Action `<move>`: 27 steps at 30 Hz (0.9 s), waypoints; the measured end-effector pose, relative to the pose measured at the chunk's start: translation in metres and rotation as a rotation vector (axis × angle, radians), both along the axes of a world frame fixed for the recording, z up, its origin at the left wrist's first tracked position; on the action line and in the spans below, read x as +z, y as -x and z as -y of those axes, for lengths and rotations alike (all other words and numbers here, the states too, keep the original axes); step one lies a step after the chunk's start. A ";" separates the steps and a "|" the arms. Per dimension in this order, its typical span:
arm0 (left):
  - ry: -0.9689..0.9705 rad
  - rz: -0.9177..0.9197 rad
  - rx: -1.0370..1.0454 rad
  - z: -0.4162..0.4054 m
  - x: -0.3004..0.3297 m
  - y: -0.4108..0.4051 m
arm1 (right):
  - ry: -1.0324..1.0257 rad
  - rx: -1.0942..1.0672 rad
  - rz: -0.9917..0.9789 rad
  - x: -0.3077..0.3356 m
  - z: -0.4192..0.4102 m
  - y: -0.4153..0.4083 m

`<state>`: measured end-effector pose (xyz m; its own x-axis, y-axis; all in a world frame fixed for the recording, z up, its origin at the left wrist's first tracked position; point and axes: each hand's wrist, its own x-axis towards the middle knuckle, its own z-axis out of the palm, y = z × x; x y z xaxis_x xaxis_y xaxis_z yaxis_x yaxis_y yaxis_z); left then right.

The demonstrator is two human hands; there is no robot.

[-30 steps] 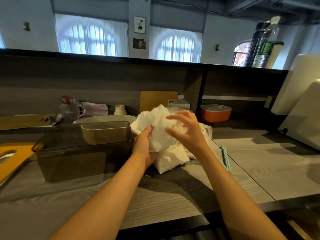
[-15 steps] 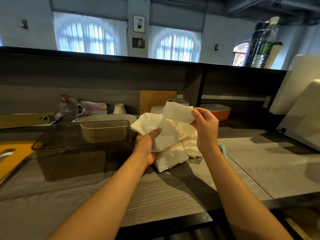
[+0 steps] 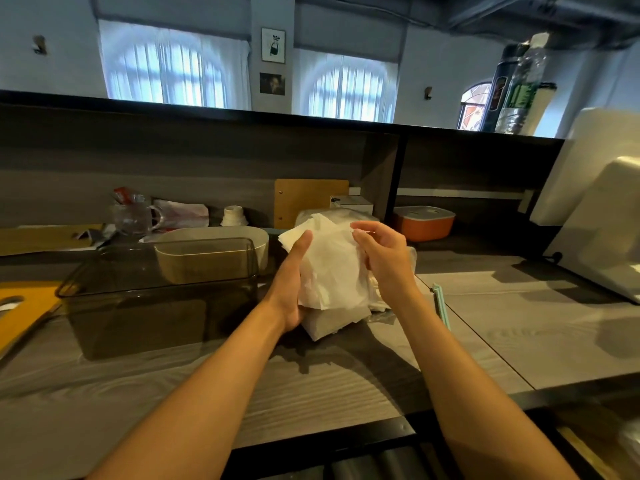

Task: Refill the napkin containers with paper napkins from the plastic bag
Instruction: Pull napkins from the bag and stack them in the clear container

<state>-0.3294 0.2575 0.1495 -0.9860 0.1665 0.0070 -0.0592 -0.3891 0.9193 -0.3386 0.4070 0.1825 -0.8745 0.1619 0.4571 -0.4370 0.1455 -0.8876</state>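
My left hand (image 3: 290,285) holds a loose stack of white paper napkins (image 3: 330,268) from the left side, thumb up along its front. My right hand (image 3: 382,258) presses the stack's right side with curled fingers. Beneath and behind the stack lies the clear plastic bag (image 3: 381,315) with more napkins (image 3: 332,322) in it, on the grey counter. A dark smoked transparent napkin container (image 3: 159,299) stands just to the left, with nothing visible inside. Behind it sits a beige oval container (image 3: 221,245).
A glass mug (image 3: 133,218) and a small white jar (image 3: 233,216) stand at the back wall. An orange lidded box (image 3: 424,222) sits in the right shelf niche. A yellow board (image 3: 24,310) lies far left, a white appliance (image 3: 602,216) far right, a teal clip (image 3: 440,304) beside the bag.
My right hand lifted one napkin up from the bag, then brought it down onto the stack that my left hand holds. Both hands now close round that stack.
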 end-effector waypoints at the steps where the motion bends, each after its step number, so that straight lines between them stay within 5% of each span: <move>1: 0.021 -0.017 -0.029 -0.001 -0.001 -0.001 | 0.004 -0.024 -0.031 -0.001 -0.001 0.001; 10: -0.050 -0.075 0.211 -0.005 -0.007 0.003 | 0.142 -0.231 -0.167 0.000 -0.011 0.009; 17: 0.066 -0.198 0.256 -0.009 -0.009 0.002 | -0.230 -0.020 -0.069 -0.005 0.008 0.004; 27: -0.038 -0.100 0.163 -0.007 -0.005 0.000 | 0.230 0.148 0.258 0.001 -0.007 0.005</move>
<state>-0.3292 0.2650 0.1442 -0.9940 0.0023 0.1091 0.0980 -0.4210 0.9018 -0.3436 0.4137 0.1834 -0.9778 0.0978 0.1853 -0.1963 -0.1181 -0.9734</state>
